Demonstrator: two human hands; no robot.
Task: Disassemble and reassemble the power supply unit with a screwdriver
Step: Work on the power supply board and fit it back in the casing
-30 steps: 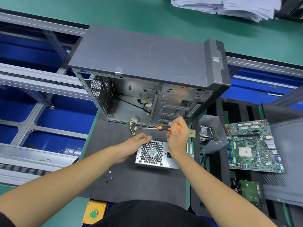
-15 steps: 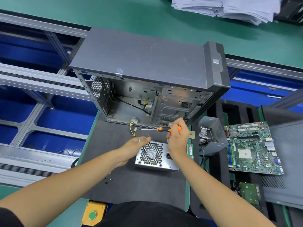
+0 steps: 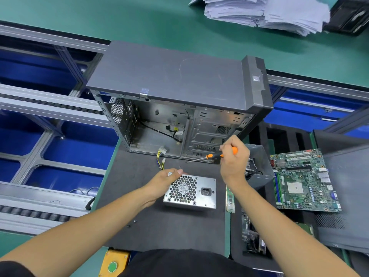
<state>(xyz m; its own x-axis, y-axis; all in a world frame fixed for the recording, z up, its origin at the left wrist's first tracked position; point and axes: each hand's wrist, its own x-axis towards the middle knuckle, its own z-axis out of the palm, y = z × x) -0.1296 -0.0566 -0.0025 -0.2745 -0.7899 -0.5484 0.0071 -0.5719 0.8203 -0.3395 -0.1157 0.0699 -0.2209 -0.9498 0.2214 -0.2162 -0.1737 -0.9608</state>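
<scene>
the power supply unit (image 3: 190, 191) is lying on the dark mat (image 3: 169, 226) at the centre of the frame, its fan grille facing up toward us. we are gripping its upper left corner with our left hand (image 3: 166, 181), fingers curled over the edge and thumb on top. our right hand (image 3: 233, 156) is hovering just above and right of the unit, wrapping its fingers around the orange handle of the screwdriver (image 3: 211, 156), whose shaft is pointing left and slightly down. behind both hands the open computer case (image 3: 179, 86) is standing with yellow wires (image 3: 160, 156) spilling out. small screws (image 3: 131, 223) are lying on the mat at lower left. a motherboard (image 3: 303, 180) is resting on the worktop (image 3: 199, 21) at the right.
</scene>
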